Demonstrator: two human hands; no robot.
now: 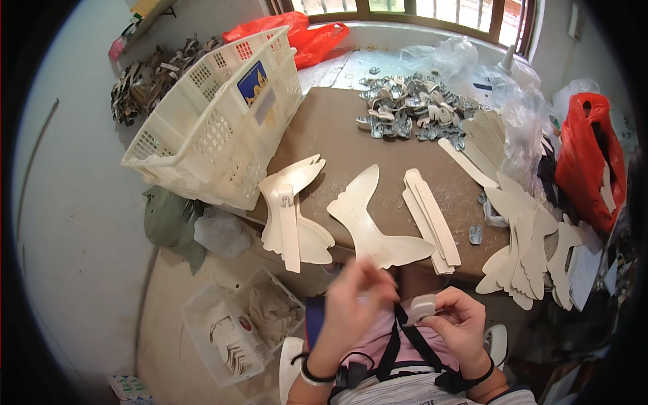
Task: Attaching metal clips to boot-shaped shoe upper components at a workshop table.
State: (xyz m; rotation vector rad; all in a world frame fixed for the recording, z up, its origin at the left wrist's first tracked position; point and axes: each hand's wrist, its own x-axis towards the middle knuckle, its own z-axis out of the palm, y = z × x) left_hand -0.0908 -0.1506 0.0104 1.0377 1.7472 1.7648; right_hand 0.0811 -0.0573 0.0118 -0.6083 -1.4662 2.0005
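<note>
My right hand [461,319] pinches a small cream buckle-like piece [423,308] between thumb and fingers, above my lap. Beside it, my left hand [360,289] is smeared by motion; its fingers cannot be made out. Just beyond the hands, a cream curved flared panel [370,226] lies at the table's front edge. To its right rests a small stack of cream straight strips [432,219]. On the left, several stacked panels [307,233] carry a strip [289,229] with a small buckle on it. A single grey metal buckle [476,234] lies right of the strips.
Grey and cream buckles [412,108] are heaped at the back of the brown table [324,131]. A tall white crate [209,128] stands left. More fanned panels [526,250] and a red bag [590,162] are at right. White bins [223,337] sit low at left.
</note>
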